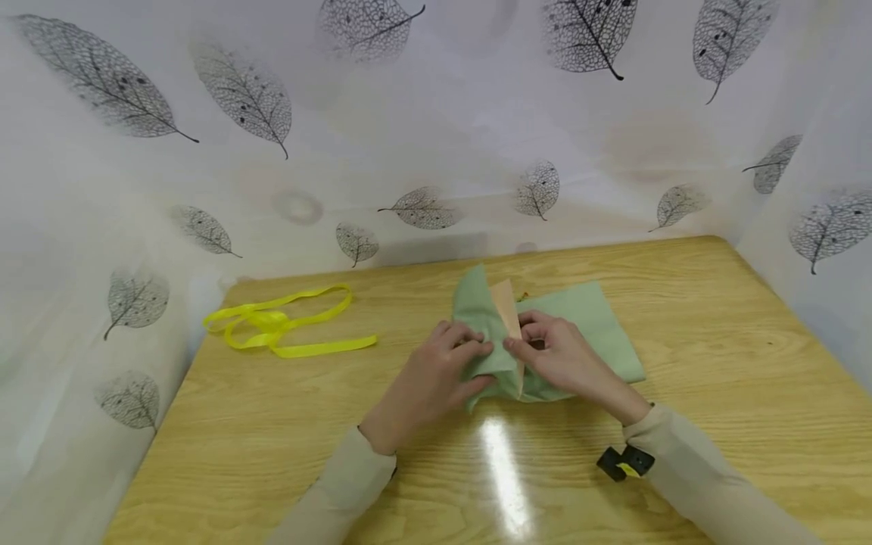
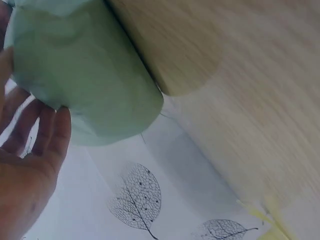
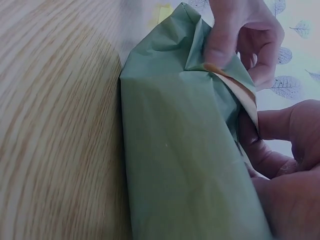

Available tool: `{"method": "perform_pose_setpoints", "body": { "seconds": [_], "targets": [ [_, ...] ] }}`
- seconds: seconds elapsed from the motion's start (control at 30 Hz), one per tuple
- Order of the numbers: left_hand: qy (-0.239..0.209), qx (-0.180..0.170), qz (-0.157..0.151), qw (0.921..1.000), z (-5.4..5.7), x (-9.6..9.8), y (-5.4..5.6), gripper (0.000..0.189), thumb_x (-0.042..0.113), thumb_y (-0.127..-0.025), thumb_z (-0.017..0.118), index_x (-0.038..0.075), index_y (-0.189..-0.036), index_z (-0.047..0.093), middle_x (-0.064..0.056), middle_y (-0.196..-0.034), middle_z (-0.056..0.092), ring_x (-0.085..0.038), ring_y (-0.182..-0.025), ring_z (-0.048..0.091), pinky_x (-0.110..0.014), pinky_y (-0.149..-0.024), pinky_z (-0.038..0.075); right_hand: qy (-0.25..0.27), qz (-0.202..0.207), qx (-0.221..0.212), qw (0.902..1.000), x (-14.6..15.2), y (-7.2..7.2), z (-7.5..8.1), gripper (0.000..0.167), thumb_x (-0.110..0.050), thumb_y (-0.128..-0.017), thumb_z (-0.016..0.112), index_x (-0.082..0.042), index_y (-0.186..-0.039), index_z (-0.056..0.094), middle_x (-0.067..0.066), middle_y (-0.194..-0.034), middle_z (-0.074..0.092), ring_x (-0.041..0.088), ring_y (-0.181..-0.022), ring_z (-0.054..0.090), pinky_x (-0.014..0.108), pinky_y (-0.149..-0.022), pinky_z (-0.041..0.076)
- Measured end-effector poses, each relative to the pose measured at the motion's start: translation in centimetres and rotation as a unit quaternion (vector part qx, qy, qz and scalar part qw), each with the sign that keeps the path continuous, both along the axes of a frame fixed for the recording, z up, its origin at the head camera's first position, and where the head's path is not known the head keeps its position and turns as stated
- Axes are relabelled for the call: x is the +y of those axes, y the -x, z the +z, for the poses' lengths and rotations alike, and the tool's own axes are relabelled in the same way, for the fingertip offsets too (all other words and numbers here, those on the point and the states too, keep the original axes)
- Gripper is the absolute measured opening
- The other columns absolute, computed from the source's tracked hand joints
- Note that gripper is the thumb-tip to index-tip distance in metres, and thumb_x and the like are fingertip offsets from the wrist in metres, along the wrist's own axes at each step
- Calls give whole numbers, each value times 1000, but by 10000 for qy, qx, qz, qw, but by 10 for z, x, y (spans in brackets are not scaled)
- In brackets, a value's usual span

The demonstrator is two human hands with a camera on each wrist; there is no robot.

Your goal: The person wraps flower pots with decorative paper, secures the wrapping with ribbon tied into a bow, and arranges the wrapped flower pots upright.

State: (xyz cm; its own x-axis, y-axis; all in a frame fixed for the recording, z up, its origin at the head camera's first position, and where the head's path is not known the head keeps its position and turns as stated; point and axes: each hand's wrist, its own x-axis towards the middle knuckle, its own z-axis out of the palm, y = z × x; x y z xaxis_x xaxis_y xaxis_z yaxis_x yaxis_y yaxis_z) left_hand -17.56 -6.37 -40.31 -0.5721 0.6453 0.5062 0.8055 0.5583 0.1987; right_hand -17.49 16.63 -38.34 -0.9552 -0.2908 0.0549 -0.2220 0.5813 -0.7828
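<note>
A sheet of green wrapping paper with a tan inner side is folded into a flat packet on the table. In the head view my left hand grips the raised left part of the paper. My right hand pinches the tan-lined edge between thumb and fingers. The right wrist view shows the left thumb on a crease and the right fingertips at the turned-back edge. The packet's smooth body lies in front. Whatever is inside the paper is hidden.
A looped yellow ribbon lies at the left of the wooden table. A white covering with a leaf print stands behind and beside the table. A small black device is strapped at the right wrist.
</note>
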Motion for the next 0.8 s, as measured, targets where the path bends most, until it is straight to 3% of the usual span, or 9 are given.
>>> {"method": "perform_pose_setpoints", "body": {
  "seconds": [0.13,0.37,0.53,0.6,0.7,0.8],
  "targets": [
    [-51,-74,-189,9998,-1,-2,5,37,32,-86,84,12,-116,77,-2,-115,67,-18,-106,61,-25,-87,57,-19,-25,-15,10000,2,0,-1,37,-26,-102,64,-12,-68,60,17,-138,63,40,-121,65,53,-93,57],
    [-336,-354,-486,9976,2,-2,7,30,23,-88,83,8,-113,76,-5,-124,68,-20,-117,63,-28,-104,53,-35,-173,-103,9998,3,0,1,35,-31,-101,66,-13,-70,64,19,-142,62,43,-130,59,56,-96,55],
    [-338,-263,-462,9980,5,-1,7,27,20,-86,84,8,-109,77,-5,-121,70,-19,-116,64,-27,-105,52,49,-205,-75,9998,10,-5,9,20,-28,-100,67,-14,-89,74,16,-134,68,38,-122,66,52,-97,56],
    [-329,-250,-447,9981,5,-1,6,26,19,-85,85,8,-107,77,-5,-120,71,-19,-115,65,-27,-103,53,57,-288,33,9996,19,-8,14,17,-26,-101,66,-12,-102,76,13,-126,72,33,-116,69,45,-96,58],
    [-277,-211,-415,9985,6,-1,5,23,19,-84,85,9,-104,76,-5,-117,72,-19,-113,65,-27,-101,55,-58,-729,343,9967,40,-12,24,24,-27,-102,64,-8,-114,73,12,-116,75,30,-106,73,24,-88,58],
    [-186,-145,-369,9990,6,-1,4,22,18,-85,85,11,-103,75,-4,-115,72,-19,-111,66,-27,-99,55,-296,-1309,613,9891,69,-17,31,32,-32,-104,61,-7,-121,70,15,-119,73,36,-107,72,11,-79,52]
  ]
}}
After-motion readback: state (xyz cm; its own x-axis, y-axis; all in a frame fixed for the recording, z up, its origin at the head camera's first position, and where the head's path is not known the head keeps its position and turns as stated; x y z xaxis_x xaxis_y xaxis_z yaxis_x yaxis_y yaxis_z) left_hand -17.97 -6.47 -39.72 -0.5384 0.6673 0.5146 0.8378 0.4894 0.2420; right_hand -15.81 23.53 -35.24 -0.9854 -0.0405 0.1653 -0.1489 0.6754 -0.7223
